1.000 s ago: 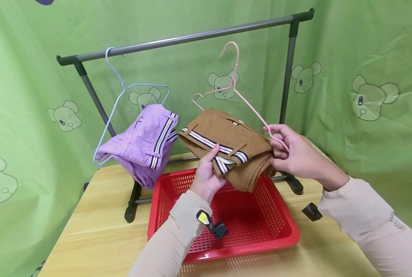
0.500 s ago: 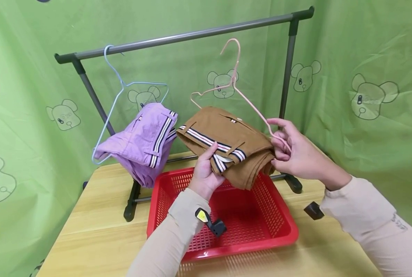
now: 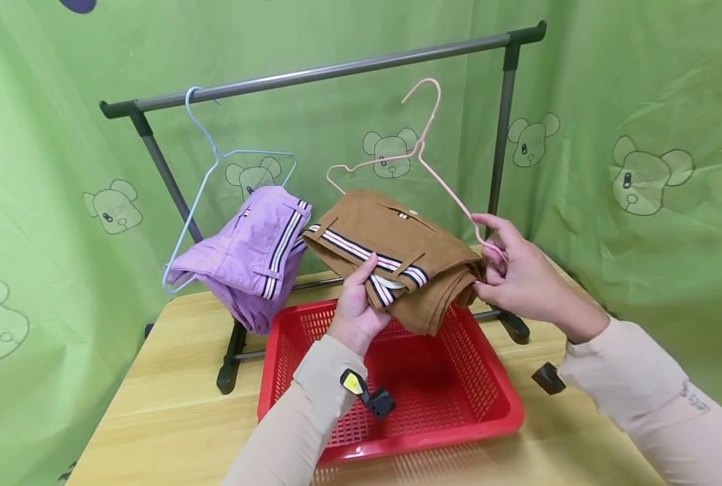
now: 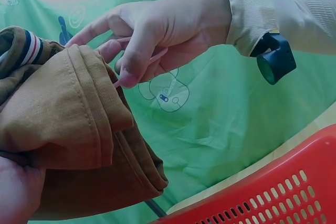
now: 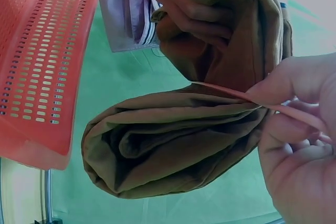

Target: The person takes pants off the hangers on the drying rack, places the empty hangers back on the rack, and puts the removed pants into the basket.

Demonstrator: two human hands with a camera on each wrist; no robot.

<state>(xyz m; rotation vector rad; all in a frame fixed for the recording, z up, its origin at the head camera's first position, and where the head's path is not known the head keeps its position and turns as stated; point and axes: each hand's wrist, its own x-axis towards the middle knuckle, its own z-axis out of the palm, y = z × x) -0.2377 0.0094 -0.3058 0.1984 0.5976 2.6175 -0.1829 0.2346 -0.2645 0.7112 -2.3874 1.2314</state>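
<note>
Yellow wood-grain table [image 3: 173,378], green printed curtain [image 3: 330,121] behind, hands [image 3: 359,310] [image 3: 528,280] clamped on brown trousers [image 3: 385,226] and pink hanger [image 3: 446,184]

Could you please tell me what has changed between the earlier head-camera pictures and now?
In the head view, the hook of the pink hanger has swung to the right, and the brown garment has edged slightly left. Nothing was newly grasped or released: the left hand still grips the garment, the right hand the hanger. The purple garment and red basket stayed put.
</note>
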